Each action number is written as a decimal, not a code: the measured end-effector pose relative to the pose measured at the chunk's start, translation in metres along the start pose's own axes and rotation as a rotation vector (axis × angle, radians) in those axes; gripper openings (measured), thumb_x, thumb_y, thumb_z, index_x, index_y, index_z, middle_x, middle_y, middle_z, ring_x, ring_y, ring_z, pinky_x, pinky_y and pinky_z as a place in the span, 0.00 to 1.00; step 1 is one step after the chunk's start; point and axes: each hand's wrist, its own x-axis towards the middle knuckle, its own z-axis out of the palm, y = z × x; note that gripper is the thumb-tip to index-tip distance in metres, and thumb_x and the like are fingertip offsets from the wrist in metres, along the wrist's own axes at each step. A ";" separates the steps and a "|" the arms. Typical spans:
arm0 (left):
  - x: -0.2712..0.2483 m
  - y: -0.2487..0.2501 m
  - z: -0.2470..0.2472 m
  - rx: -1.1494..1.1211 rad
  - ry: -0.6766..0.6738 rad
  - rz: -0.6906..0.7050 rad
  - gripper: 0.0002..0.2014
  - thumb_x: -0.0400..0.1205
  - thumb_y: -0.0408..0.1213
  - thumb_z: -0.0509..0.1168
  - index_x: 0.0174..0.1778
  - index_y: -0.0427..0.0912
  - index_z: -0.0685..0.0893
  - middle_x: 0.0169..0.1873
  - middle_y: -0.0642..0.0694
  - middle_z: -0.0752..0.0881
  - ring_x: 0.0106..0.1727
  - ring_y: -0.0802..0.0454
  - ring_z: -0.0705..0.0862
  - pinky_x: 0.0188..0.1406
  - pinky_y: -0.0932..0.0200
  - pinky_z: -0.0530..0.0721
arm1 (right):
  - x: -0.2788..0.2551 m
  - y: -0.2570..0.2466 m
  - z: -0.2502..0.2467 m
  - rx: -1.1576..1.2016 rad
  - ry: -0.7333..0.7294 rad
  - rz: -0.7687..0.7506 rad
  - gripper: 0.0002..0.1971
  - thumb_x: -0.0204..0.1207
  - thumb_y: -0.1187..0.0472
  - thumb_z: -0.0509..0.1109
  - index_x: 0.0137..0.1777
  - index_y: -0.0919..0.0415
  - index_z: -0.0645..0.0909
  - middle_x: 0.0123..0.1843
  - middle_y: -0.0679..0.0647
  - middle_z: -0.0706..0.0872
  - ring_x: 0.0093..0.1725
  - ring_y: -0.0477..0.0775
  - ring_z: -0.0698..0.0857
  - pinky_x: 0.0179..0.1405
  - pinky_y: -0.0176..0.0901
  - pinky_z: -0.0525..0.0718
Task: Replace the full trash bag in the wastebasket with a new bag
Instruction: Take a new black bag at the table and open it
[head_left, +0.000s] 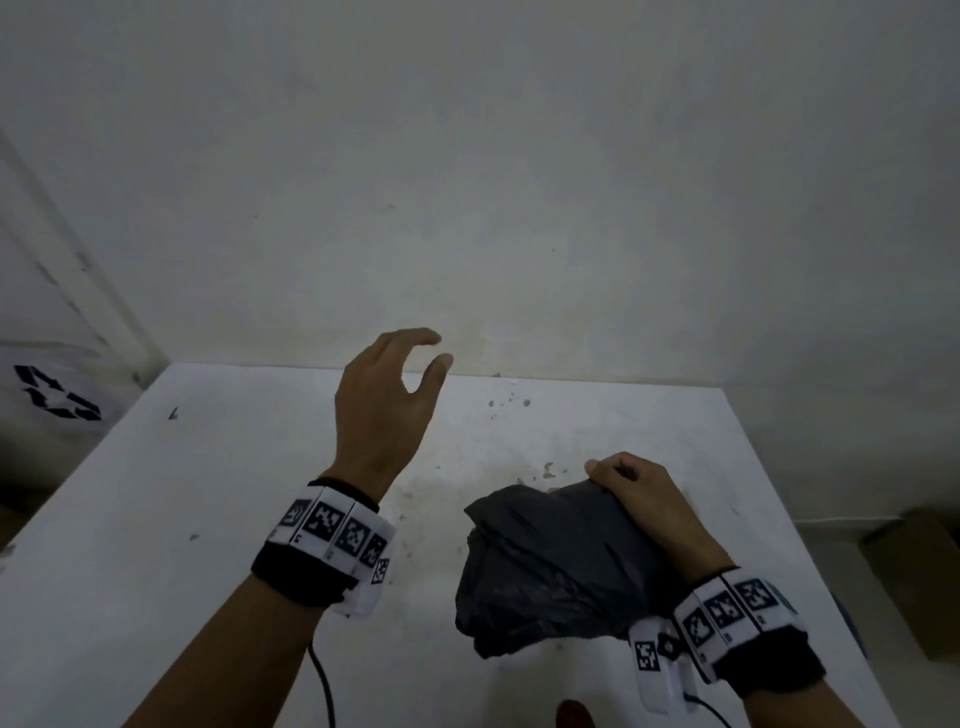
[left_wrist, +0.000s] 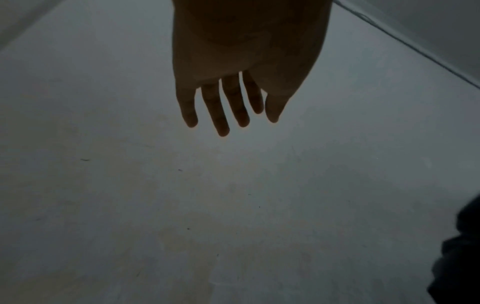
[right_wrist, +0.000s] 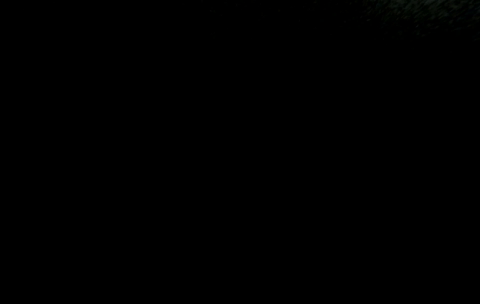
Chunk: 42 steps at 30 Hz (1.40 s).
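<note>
Right fingers (head_left: 618, 470) gripping black trash bag (head_left: 561, 561), right wrist view black, left fingers (left_wrist: 221, 111) loose, empty.

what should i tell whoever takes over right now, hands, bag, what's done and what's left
Left hand: open, raised above the white table, holding nothing.
Right hand: fingers curled over the top of the crumpled black trash bag, gripping it on the table. The right wrist view is black, so no close check of the grip.
Done: a black bag is in hand; whether it is the new or the full one cannot be told.
Left: no wastebasket is in view; find it and finish the swap.
</note>
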 end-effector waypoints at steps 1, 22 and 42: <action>0.007 -0.002 0.005 -0.001 -0.014 -0.008 0.13 0.81 0.46 0.69 0.61 0.49 0.82 0.58 0.55 0.85 0.56 0.57 0.82 0.56 0.57 0.80 | 0.007 0.001 -0.001 -0.006 0.002 0.003 0.17 0.78 0.51 0.71 0.42 0.66 0.85 0.42 0.59 0.89 0.42 0.53 0.85 0.44 0.44 0.81; 0.053 -0.020 0.059 -0.018 -0.123 -0.099 0.31 0.78 0.50 0.70 0.76 0.59 0.66 0.69 0.57 0.78 0.58 0.58 0.81 0.55 0.54 0.80 | 0.083 -0.001 -0.005 0.028 0.011 -0.049 0.15 0.79 0.50 0.70 0.41 0.64 0.84 0.41 0.56 0.88 0.44 0.53 0.86 0.46 0.45 0.82; -0.061 -0.091 0.138 -0.139 -1.212 -0.584 0.23 0.84 0.59 0.56 0.68 0.47 0.77 0.65 0.47 0.82 0.62 0.47 0.81 0.63 0.55 0.79 | 0.095 0.075 0.055 -0.121 -0.065 0.119 0.19 0.80 0.44 0.66 0.40 0.60 0.81 0.37 0.51 0.85 0.42 0.52 0.83 0.40 0.43 0.76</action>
